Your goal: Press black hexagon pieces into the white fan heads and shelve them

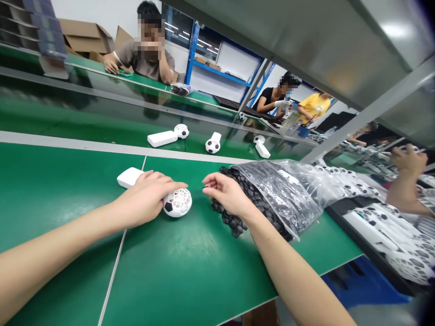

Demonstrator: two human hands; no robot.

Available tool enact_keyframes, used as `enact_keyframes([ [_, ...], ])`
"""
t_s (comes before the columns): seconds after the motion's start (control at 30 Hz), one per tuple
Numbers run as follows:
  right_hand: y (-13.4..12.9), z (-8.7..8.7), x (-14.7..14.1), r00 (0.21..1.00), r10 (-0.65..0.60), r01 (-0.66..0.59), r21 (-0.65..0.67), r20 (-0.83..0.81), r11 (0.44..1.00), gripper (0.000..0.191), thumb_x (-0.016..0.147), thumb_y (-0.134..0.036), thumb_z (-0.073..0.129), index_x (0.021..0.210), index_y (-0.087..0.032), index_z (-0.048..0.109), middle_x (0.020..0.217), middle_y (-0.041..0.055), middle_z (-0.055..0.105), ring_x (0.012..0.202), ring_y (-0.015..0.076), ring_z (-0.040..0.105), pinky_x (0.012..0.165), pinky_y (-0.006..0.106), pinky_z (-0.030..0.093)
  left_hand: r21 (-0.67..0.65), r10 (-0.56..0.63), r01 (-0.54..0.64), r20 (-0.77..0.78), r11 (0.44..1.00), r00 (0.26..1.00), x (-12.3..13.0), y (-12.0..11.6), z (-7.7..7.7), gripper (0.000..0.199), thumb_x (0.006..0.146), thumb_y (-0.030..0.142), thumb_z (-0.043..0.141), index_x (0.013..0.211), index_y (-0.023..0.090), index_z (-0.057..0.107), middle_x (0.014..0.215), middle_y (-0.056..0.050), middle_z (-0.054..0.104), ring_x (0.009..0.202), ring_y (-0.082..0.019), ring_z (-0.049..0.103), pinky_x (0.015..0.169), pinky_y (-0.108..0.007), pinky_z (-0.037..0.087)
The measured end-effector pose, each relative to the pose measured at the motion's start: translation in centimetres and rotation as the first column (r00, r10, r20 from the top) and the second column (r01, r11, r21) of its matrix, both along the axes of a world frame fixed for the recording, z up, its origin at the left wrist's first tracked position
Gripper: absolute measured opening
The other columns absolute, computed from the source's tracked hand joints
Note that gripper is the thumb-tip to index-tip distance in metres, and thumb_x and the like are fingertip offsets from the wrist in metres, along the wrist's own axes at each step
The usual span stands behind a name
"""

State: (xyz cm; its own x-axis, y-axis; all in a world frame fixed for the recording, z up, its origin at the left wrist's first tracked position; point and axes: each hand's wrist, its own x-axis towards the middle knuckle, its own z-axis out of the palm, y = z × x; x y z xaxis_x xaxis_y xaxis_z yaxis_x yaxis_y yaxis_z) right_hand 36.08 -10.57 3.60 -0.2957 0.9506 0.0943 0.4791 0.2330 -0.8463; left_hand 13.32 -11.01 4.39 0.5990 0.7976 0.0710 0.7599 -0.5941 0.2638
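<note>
In the head view, the left hand (147,194) was curled over a white football-headed device (178,206) lying on the green bench (190,280). Its fingers were wrapped around the middle, the flat end of the handle jutting out behind and the latticed ball showing past the fingertips, with a black patch on its near side. The right hand (227,192) was just above the bench, to the right of the ball and apart from it; thumb and fingertips were pinched together on a small dark piece (204,189), too small to make out fully.

Just beside the right wrist lay a clear plastic bag (285,181) on its side, filled with black pentagonal pieces (234,222), some spilling from its mouth onto the bench. Beyond the bag, at the right, a black tray (340,213) held many white football-headed devices, heaped close together. A co-worker's hand (408,158) was raised over that end.

Past the pale rail (102,139), three more such devices lay well apart on a green strip (118,129). Open cardboard boxes (84,36) stood at the far left, their insides hidden. Under the bench edge was a blue container (370,283), its contents unclear.
</note>
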Motion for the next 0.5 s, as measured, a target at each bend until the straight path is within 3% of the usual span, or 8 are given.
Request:
enact_keyframes([
  [0.1, -1.1, 0.1, -0.6, 0.995, 0.097, -0.097, -0.003, 0.005, 0.995, 0.023, 0.079, -0.015, 0.053, 0.1, -0.02, 0.06, 0.083, -0.0005, 0.057, 0.068, 0.0093, 0.057, 0.065, 0.023, 0.048, 0.002, -0.004, 0.004, 0.006, 1.0, 1.0, -0.1, 0.0, -0.2, 0.062, 0.07, 0.003, 0.035, 0.123, 0.032, 0.048, 0.107, -0.001, 0.06, 0.102, -0.024, 0.045, 0.089, -0.039, 0.033],
  [0.17, -1.6, 0.2, -0.9, 0.994, 0.097, -0.1, 0.049, 0.057, 0.994, 0.015, 0.08, -0.016, 0.052, 0.09, -0.02, 0.062, 0.082, -0.0002, 0.059, 0.069, 0.01, 0.058, 0.067, 0.024, 0.048, -0.011, -0.011, 0.011, 0.023, 1.0, 1.0, -0.3, 0.1, -0.2, 0.062, 0.069, 0.003, 0.035, 0.124, 0.032, 0.048, 0.107, -0.002, 0.06, 0.102, -0.024, 0.045, 0.089, -0.04, 0.033],
  [0.27, -2.2, 0.3, -1.2, 0.996, 0.087, -0.087, 0.051, 0.002, 0.995, 0.01, 0.083, -0.019, 0.05, 0.086, -0.019, 0.059, 0.08, 0.0001, 0.062, 0.073, 0.0117, 0.06, 0.068, 0.025, 0.048, -0.057, -0.049, 0.052, 0.053, 0.997, 0.997, -0.6, 0.1, 0.0, 0.062, 0.068, 0.008, 0.043, 0.125, 0.031, 0.046, 0.11, -0.002, 0.058, 0.103, -0.025, 0.044, 0.089, -0.039, 0.033],
  [0.4, -2.9, 0.3, -1.8, 0.993, 0.116, -0.113, 0.095, -0.028, 0.989, 0.003, 0.077, -0.02, 0.061, 0.079, -0.019, 0.063, 0.08, 0.0008, 0.062, 0.076, 0.0129, 0.057, 0.071, 0.025, 0.046, -0.111, -0.036, 0.044, 0.079, 0.993, 0.996, -0.5, -0.2, 0.6, 0.066, 0.063, 0.038, 0.064, 0.125, 0.029, 0.046, 0.11, -0.004, 0.057, 0.106, -0.029, 0.043, 0.091, -0.042, 0.032],
  [0.5, -3.2, 0.1, -2.3, 0.988, 0.152, -0.149, 0.081, -0.032, 0.986, 0.004, 0.076, -0.017, 0.062, 0.078, -0.019, 0.065, 0.076, -0.0003, 0.063, 0.072, 0.0118, 0.057, 0.069, 0.024, 0.046, -0.096, 0.026, -0.017, 0.095, 0.995, 0.995, 0.1, -0.4, 0.6, 0.074, 0.057, 0.058, 0.066, 0.121, 0.025, 0.051, 0.108, -0.005, 0.059, 0.107, -0.031, 0.043, 0.096, -0.046, 0.027],
])
